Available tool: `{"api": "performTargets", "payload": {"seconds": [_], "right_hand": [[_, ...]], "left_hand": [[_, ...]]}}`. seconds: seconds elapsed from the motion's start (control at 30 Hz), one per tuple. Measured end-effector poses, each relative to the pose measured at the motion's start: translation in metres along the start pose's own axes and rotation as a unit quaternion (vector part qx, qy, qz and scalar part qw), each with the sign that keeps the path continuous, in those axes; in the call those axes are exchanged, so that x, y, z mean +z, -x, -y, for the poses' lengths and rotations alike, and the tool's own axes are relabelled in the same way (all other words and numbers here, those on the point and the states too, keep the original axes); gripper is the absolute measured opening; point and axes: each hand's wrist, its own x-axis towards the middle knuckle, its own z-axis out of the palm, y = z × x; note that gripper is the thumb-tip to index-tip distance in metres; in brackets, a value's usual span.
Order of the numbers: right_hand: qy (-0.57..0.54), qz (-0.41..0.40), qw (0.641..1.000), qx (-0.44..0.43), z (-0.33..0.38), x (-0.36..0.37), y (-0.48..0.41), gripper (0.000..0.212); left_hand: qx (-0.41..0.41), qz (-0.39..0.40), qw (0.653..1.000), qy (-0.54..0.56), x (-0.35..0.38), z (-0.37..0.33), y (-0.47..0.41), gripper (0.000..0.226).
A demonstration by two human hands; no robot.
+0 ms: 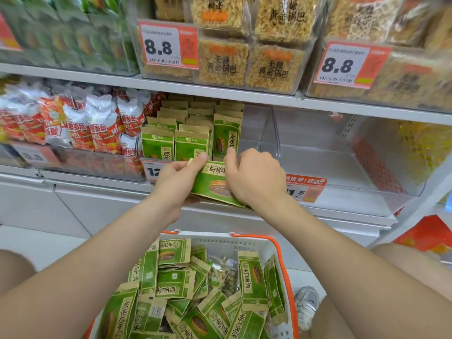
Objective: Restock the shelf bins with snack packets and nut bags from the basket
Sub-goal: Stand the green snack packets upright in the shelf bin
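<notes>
Firstly, red-and-white snack packets (73, 123), stocked at the left end of the shelf (97, 185). Next, our left hand (176, 177), thumb and fingers pinching the top corner of one green seed packet (212, 184), tilted at the shelf's front edge before upright rows of matching packets (190, 143). Our right hand (254, 177) grips the same packet's right side, fingers curled. Below, the basket (281, 243) holds loose green packets (173, 282) and a clear nut bag (222, 272). A transparent bin (342, 167) sits towards the shelf's right end.
</notes>
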Motion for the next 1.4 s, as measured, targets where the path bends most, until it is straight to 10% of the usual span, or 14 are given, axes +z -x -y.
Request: {"api": "performTargets", "payload": {"seconds": [0.3, 0.4, 0.67, 0.83, 0.93, 1.07, 1.4], "right_hand": [[-0.138, 0.099, 0.985, -0.023, 0.0, 0.01, 0.002, 0.051], [-0.021, 0.135, 0.986, -0.1, -0.007, 0.012, 0.003, 0.05], [-0.239, 0.14, 0.961, -0.019, -0.011, 0.005, -0.009, 0.026], [-0.256, 0.006, 0.966, 0.04, -0.013, -0.001, -0.013, 0.02], [-0.266, 0.073, 0.96, 0.043, -0.013, -0.002, -0.016, 0.027], [-0.312, 0.215, 0.922, 0.079, -0.013, -0.01, -0.014, 0.026], [-0.475, 0.266, 0.81, 0.217, -0.002, -0.004, -0.011, 0.022]], "left_hand": [[-0.059, -0.016, 0.996, 0.069, 0.004, -0.011, 0.008, 0.045], [0.047, -0.011, 0.998, -0.046, 0.003, -0.01, 0.008, 0.044], [0.17, 0.011, 0.975, -0.143, 0.007, -0.018, 0.01, 0.051], [0.089, 0.074, 0.988, -0.103, 0.015, -0.016, 0.015, 0.04], [0.036, 0.072, 0.996, -0.03, 0.015, -0.016, 0.017, 0.037], [0.032, 0.048, 0.998, -0.023, 0.013, -0.019, 0.02, 0.031], [0.054, 0.004, 0.998, -0.022, 0.018, -0.021, 0.024, 0.023]]}}
